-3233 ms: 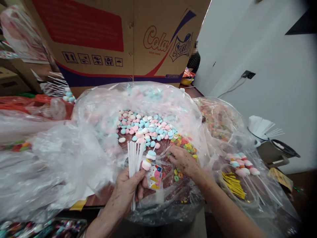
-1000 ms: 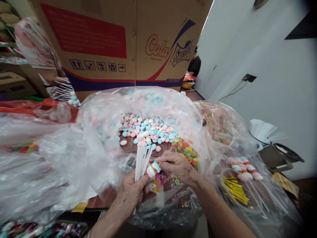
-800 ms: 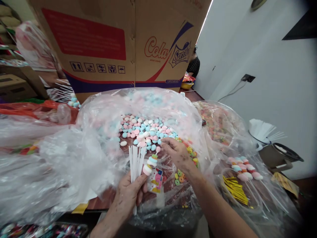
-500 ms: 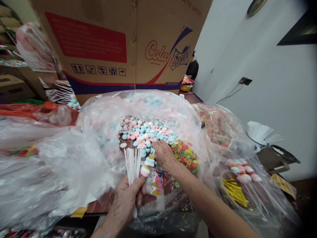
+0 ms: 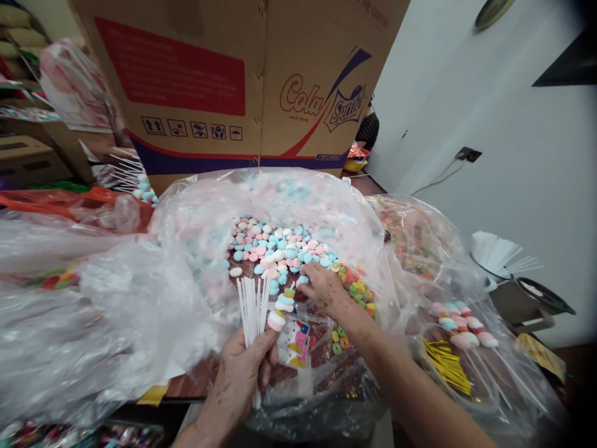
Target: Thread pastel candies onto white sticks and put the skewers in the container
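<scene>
A large cardboard box [image 5: 209, 56] stands behind the brown table [image 5: 186, 382], with cloudy plastic sheeting [image 5: 125, 305] spread to the left; in front of it our left hand [image 5: 246, 359] is closed round a bundle of white sticks [image 5: 253, 305] and one candy stick [image 5: 284, 303], which leans slightly to the right beside them; a printed packet [image 5: 297, 346] lies near its thumb; compared with about three seconds ago, the candy stick now bears a green and orange ring above its pastel discs and yellow ring, so we judge that the stack is one layer taller; our right hand [image 5: 324, 290] has left the small ring candies [image 5: 358, 290] and is now among the loose pastel candies [image 5: 290, 254], fingers bent and narrow beside a pale blue one; we cannot tell whether they grip it; to us this shift suggests that choosing a disc is the step in hand.
</scene>
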A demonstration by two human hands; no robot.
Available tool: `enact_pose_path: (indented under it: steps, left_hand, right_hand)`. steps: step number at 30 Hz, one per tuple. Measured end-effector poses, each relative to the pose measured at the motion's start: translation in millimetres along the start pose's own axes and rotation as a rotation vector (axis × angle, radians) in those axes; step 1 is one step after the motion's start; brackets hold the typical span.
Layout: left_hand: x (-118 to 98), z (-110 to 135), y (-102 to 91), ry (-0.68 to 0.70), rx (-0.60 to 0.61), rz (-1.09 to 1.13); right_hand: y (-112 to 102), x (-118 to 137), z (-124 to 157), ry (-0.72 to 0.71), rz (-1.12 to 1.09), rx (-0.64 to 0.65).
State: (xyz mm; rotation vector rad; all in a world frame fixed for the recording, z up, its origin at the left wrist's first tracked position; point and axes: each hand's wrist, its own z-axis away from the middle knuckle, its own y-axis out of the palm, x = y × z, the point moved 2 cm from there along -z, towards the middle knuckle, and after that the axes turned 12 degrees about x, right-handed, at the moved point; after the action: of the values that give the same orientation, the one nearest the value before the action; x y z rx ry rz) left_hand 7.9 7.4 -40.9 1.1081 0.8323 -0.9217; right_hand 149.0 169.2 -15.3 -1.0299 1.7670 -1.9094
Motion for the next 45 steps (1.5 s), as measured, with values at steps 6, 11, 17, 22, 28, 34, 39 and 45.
enact_pose_path:
  steps: [6,11,17,22,28,34,39,45]
  left_hand:
    - [-1,-2,1.8,-0.021,-0.02,-0.005]
    - [-3,0,2.8,-0.024,-0.018,-0.008]
    - [0,-1,0.1,-0.005,-0.02,-0.025]
    - [2,-4,1.4,-0.029,-0.011,-0.079]
    - [-2,-4,6.1,-0.047,0.021,-0.15]
    - [-11,-3,11.4,-0.077,-0.004,-0.158]
    - [-13,-2,13.9,-0.084,-0.027,-0.163]
    - [-13,-2,12.7,-0.081,-0.033,-0.148]
  right_hand:
    - [4,12,-2,0.06,0.147,0.095]
    - [6,17,3,0.063,0.19,0.114]
    - [15,8,3,0.055,-0.073,-0.001]
    - [2,-8,8,0.217,-0.89,-0.109]
    - [-24,6,20,0.219,-1.524,-0.047]
    - [-29,17,20,0.214,-1.589,-0.042]
    - [-25,19,19,0.205,-1.553,-0.07]
    - [-24,21,21,0.186,-1.585,-0.097]
